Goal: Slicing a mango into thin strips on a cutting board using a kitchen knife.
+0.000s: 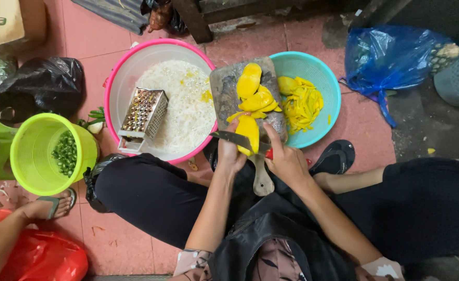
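A wooden cutting board (223, 91) lies across the rims of two bowls, with yellow fruit slices (250, 83) on it. My left hand (229, 152) steadies a yellow fruit piece (248, 130) at the board's near end. My right hand (286, 160) grips a red-handled knife (232, 138); its blade points left and lies across that piece. A teal bowl (328, 78) to the right of the board holds thin yellow strips (303, 104).
A pink basin (116, 83) holds white shreds and a metal box grater (142, 115). A green bucket (32, 156) with chopped green bits stands left. Black (42, 83), blue (390, 57) and red (45, 257) bags lie about. Another person's sandalled foot (47, 207) rests lower left.
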